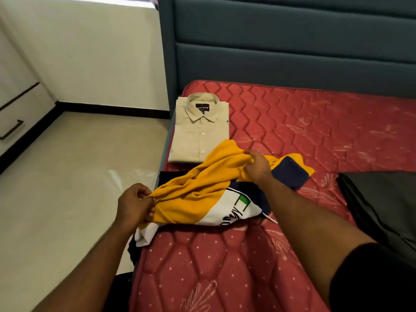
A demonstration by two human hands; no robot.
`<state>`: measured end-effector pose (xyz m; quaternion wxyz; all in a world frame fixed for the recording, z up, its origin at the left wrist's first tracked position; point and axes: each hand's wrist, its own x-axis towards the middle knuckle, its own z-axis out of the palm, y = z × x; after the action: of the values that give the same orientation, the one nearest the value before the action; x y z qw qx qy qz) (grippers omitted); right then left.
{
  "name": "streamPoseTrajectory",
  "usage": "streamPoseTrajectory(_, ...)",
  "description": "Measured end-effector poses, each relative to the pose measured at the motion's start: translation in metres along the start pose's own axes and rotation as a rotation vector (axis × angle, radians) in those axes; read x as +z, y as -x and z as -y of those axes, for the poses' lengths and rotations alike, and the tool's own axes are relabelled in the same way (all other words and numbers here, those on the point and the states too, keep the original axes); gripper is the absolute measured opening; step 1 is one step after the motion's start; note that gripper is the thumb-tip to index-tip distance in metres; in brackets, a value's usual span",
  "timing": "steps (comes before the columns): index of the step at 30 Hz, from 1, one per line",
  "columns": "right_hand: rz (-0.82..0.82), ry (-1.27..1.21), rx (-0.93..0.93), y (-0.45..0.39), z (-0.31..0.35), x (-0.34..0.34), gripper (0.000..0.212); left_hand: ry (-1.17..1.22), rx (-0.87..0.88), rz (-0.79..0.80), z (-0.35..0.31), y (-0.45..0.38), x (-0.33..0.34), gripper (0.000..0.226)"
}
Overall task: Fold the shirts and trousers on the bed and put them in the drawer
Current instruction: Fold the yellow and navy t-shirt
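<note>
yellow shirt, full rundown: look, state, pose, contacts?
The yellow shirt is knit-looking fabric, mostly mustard yellow with a white panel bearing dark lettering and a small green patch, plus navy sections including a navy sleeve cuff. It is unfolded and bunched, stretched between both hands over the near edge of the red mattress. The left hand grips one gathered end, the right hand the other. Its far edge overlaps the folded beige shirt; the white part hangs off the bedside.

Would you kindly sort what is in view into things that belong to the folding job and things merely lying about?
Job: yellow shirt, gripped by left hand and right hand; folded beige shirt; dark garment; drawer.
Just there: mattress, headboard.
</note>
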<state>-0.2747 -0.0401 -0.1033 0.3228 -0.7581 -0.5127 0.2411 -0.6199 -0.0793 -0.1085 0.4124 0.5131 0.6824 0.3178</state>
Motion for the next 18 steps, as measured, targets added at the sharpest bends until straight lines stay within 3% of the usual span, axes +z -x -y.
streamPoseTrajectory(3,0.051,0.119,-0.053,-0.042,-0.016,0.004,0.065,0.003,-0.010,0.166,-0.006,-0.011,-0.002,0.028)
streamPoseTrajectory(6,0.072,0.184,-0.036,-0.070,-0.028,0.008,0.048,-0.133,0.030,0.193,-0.006,-0.019,-0.003,0.023)
streamPoseTrajectory(9,-0.100,0.166,-0.082,-0.074,-0.009,-0.011,0.019,-0.221,0.052,0.153,-0.006,-0.023,-0.003,0.021)
streamPoseTrajectory(13,-0.357,0.050,-0.045,-0.070,0.037,-0.078,0.020,-0.270,0.075,0.171,-0.037,-0.019,-0.008,0.011)
streamPoseTrajectory(16,-0.412,-0.254,-0.265,-0.043,0.090,-0.152,0.013,-0.135,0.119,0.179,-0.078,-0.001,-0.013,0.014)
streamPoseTrajectory(18,-0.486,-0.318,-0.401,-0.018,0.131,-0.202,0.018,0.008,0.181,0.188,-0.104,0.011,-0.016,0.019)
